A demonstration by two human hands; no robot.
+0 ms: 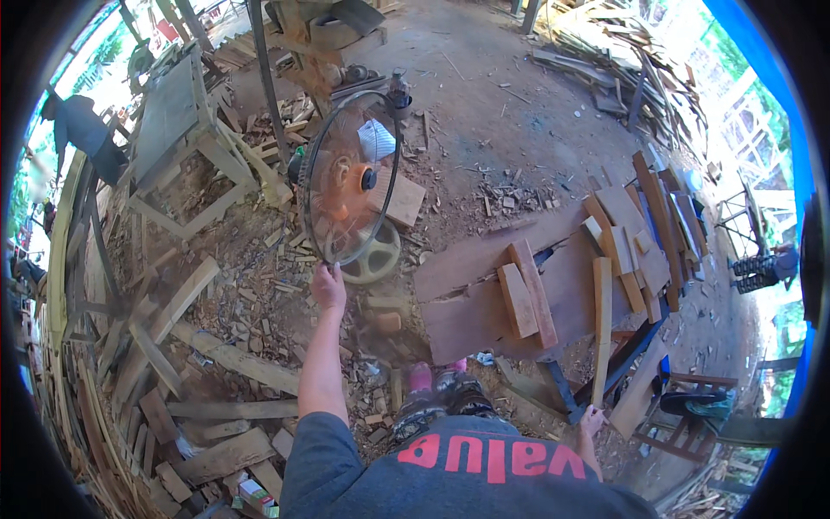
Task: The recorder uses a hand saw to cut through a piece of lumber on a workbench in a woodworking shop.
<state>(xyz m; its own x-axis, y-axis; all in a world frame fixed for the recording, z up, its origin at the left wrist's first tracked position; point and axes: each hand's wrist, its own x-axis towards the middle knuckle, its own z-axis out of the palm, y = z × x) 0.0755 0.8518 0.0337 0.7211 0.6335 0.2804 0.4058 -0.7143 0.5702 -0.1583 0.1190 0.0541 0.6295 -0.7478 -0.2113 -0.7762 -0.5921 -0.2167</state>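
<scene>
A standing fan (350, 186) with a round wire guard and an orange centre stands ahead of me, left of the middle. My left hand (328, 285) is stretched out to it, fingers closed on the lower rim of the guard. Below the guard shows the fan's pale round base (373, 257). To my right, a long narrow wooden strip (603, 324) points away from me. Its near end is in my right hand (591, 420), which is closed around it. The strip's far part lies over a brown board surface (454, 298).
Two short wooden blocks (529, 298) and several stacked planks (627, 251) rest on the board surface. A wooden frame table (186, 130) stands at the left. Offcuts (233, 359) litter the ground. A person (82, 138) is far left, another (765, 268) at the right.
</scene>
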